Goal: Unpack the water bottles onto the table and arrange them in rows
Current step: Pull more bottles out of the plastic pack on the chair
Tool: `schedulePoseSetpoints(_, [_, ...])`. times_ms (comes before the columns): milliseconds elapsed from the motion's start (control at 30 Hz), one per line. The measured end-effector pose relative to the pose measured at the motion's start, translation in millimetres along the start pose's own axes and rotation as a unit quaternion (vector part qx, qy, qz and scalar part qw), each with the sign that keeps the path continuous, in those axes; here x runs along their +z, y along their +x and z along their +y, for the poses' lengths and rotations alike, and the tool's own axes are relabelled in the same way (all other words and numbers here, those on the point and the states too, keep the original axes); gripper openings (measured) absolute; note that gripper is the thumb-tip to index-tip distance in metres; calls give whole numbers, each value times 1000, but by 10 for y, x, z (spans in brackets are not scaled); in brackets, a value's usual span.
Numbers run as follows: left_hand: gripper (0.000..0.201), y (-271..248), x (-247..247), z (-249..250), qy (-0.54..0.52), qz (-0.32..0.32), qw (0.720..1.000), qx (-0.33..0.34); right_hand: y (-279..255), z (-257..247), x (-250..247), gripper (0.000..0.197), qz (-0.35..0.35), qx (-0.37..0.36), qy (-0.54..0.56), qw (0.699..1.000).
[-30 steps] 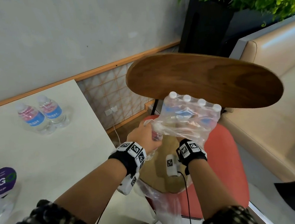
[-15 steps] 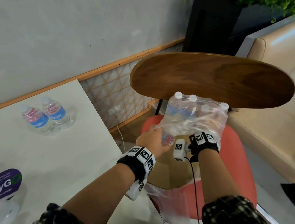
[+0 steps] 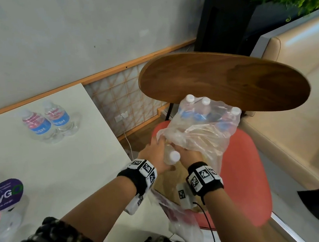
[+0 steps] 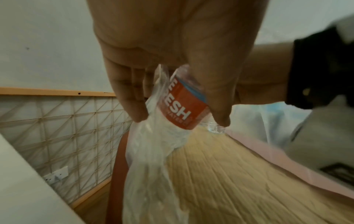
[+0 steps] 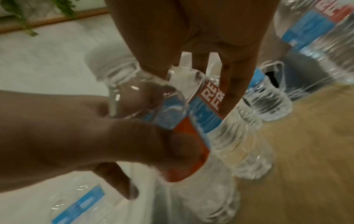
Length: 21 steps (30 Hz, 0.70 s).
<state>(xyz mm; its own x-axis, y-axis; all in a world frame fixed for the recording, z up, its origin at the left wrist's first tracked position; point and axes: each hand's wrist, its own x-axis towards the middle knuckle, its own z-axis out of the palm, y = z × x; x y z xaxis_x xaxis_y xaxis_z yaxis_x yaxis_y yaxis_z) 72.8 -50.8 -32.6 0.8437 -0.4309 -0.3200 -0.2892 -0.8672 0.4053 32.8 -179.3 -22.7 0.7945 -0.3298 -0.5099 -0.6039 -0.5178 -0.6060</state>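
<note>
A clear water bottle (image 3: 171, 154) with a white cap and red-and-blue label lies tilted, cap toward the person, half out of the torn plastic pack (image 3: 200, 134) on the red chair seat. The pack holds more white-capped bottles. 2 matching bottles (image 3: 47, 122) stand side by side, touching, on the white table (image 3: 48, 165).

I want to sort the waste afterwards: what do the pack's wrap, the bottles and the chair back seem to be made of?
The wrap looks like thin clear plastic film: it crumples and you see bottles through it. The bottle in the left hand looks like clear ribbed plastic with a glossy printed label and a white cap. The chair back looks like dark wood, smooth, with visible grain, possibly veneer.
</note>
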Motion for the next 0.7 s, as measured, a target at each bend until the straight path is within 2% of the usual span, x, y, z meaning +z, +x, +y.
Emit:
schedulePoseSetpoints(33, [111, -16, 21, -28, -5, 4, 1000, 1, -48, -82, 18, 90, 3, -23, -24, 999])
schedulePoseSetpoints(67, [108, -35, 31, -61, -11, 13, 1000, 4, -37, -100, 65, 104, 12, -67, -46, 997])
schedulePoseSetpoints(100, [103, -69, 28, -92, -13, 25, 1000, 8, -74, -121, 97, 99, 12, -75, -52, 996])
schedulePoseSetpoints(200, [80, -135, -33, -149, -15, 66, 998, 15, -146, -223, 100, 35, 48, -98, -75, 991])
schedulePoseSetpoints(233, [76, -152, -68, -158, -22, 72, 997, 9, -115, -190, 124, 20, 98, -117, -162, 975])
schedulePoseSetpoints(267, [74, -157, -103, -171, -33, 79, 996, 1, -75, -177, 138, 15, 62, -80, -167, 981])
schedulePoseSetpoints(333, [71, -181, -178, -202, -68, 93, 993, 3, -153, -174, 123, 39, 2, -11, -75, 997])
schedulePoseSetpoints(367, [68, -208, -230, -216, -88, 98, 991, 11, -150, -129, 106, 46, -13, 1, -36, 999])
schedulePoseSetpoints(433, [63, -289, -340, -261, -117, 110, 987, 28, -147, -65, 122, 49, -40, -29, -10, 999])
schedulePoseSetpoints(500, [63, -415, -476, -303, -147, 123, 981, 39, -118, -8, 168, 52, -9, -54, -23, 998])
schedulePoseSetpoints(600, [46, -617, -667, -446, -213, 129, 967, 48, -133, 15, 201, 61, 46, -32, 30, 998])
schedulePoseSetpoints(700, [38, -828, -823, -696, -265, 148, 953, -11, -203, 0, 303, 88, 10, -33, 70, 997])
